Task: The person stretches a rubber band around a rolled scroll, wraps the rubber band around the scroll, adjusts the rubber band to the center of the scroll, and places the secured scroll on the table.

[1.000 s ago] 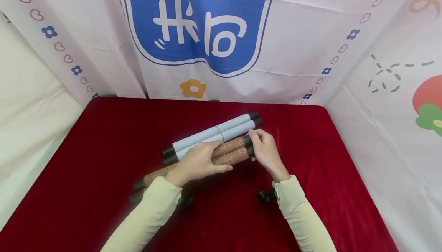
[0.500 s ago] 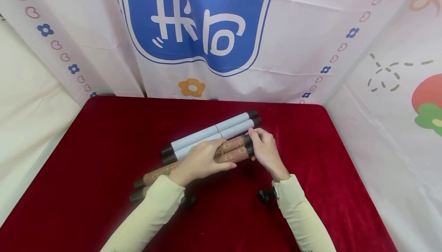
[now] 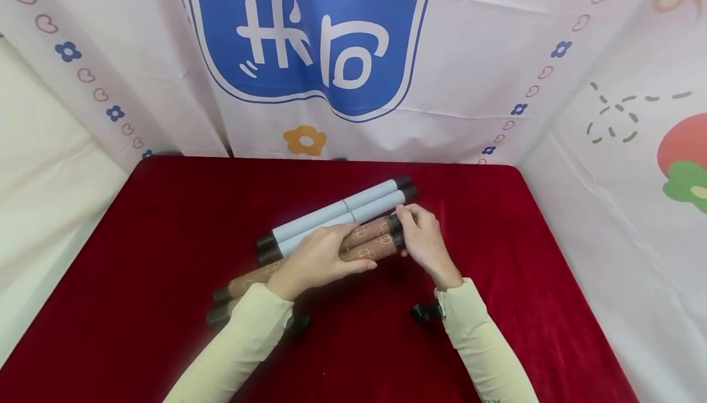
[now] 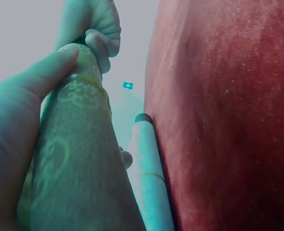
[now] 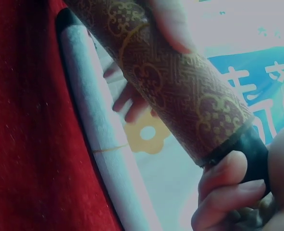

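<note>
A brown scroll (image 3: 372,248) with a gold pattern and dark ends, rolled as two joined rolls, slants above the table, its lower left part near the cloth. My left hand (image 3: 315,260) grips it round the middle, thumb on the near side and fingers over the far side. At its right end, my right hand (image 3: 425,240) holds the dark end pieces (image 5: 252,156) between thumb and curled fingers. A thin yellow tie (image 4: 91,79) circles the brown rolls. Just behind lies a pale blue scroll (image 3: 331,214), also two rolls with dark ends, tied by a thin band.
Red velvet cloth (image 3: 497,256) covers the table and surrounds the scrolls. A white printed curtain (image 3: 469,84) stands along the back edge, with more white sheeting (image 3: 596,207) at the sides. Small dark fittings (image 3: 425,312) show at the cuffs.
My left hand slides slightly right along the brown scroll, then a little back. The right hand keeps its hold on the end, and the blue scroll stays put.
</note>
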A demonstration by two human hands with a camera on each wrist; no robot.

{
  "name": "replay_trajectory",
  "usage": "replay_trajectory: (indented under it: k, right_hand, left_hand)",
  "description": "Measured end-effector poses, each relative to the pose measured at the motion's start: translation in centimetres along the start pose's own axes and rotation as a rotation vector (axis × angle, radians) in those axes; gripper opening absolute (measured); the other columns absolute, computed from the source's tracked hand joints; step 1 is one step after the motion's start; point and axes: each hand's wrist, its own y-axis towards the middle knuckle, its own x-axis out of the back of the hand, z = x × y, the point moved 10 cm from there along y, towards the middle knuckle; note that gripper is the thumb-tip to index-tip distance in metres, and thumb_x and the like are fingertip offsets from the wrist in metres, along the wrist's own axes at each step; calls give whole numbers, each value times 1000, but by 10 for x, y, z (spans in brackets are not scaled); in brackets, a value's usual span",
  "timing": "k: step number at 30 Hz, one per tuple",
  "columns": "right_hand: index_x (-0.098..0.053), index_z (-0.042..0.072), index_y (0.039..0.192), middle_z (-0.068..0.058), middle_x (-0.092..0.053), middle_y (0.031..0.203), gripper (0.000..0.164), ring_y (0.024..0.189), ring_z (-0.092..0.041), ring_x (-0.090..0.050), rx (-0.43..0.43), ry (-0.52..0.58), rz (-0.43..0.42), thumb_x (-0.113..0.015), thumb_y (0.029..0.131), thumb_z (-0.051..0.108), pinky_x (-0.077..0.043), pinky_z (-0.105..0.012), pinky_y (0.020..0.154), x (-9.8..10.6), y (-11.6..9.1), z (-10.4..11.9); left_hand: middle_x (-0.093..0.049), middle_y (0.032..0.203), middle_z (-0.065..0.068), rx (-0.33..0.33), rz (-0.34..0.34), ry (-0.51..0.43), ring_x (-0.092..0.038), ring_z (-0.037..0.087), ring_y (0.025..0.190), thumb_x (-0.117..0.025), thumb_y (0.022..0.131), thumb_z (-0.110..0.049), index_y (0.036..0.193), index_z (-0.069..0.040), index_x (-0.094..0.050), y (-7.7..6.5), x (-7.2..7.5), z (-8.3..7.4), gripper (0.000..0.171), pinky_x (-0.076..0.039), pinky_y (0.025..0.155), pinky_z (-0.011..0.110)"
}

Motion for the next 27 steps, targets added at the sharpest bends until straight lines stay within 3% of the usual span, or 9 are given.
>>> replay_trajectory:
  k: [7, 13, 16, 23, 27]
  right_hand:
    - [-74, 9, 109, -10, -63, 76, 40, 43, -23, -56, -6, 3, -13, -51, 110, 41, -53, -38, 45, 6, 3, -4]
    - [-72, 9, 109, -11, -64, 78, 43, 44, -23, -55, -7, 10, -6, -49, 110, 45, -53, -38, 45, 5, 1, -4]
    - [-72, 10, 109, -10, -64, 77, 42, 43, -23, -56, -5, 12, 1, -49, 110, 45, -53, -38, 46, 3, 0, -4]
    - [-74, 8, 107, -10, -63, 74, 39, 43, -24, -56, 13, 11, -6, -51, 110, 40, -55, -46, 47, 6, 3, -3]
    - [-73, 9, 108, -10, -63, 76, 39, 43, -24, -56, 8, 5, -4, -50, 110, 40, -54, -41, 45, 5, 3, -3]
  left_hand:
    - [-69, 88, -8, 38, -10, 75, -60, 7, 76, -86, 79, -62, 123, -18, -70, -18, 11, 11, 64, -51, 67, 32]
    - [-70, 96, -5, 8, 7, 66, -62, 9, 79, -82, 77, -69, 132, -14, -66, -7, 6, 3, 79, -54, 70, 31]
    - [-69, 92, -7, 1, 30, 30, -61, 7, 77, -82, 77, -70, 129, -15, -66, -2, 1, 2, 76, -53, 69, 28]
    - [-65, 86, -12, 24, 41, 74, -59, 6, 76, -87, 75, -62, 119, -22, -67, -17, 6, 14, 63, -50, 68, 30]
    - [-65, 87, -11, 37, 40, 73, -59, 7, 77, -88, 74, -62, 120, -22, -68, -20, 10, 17, 64, -50, 68, 31]
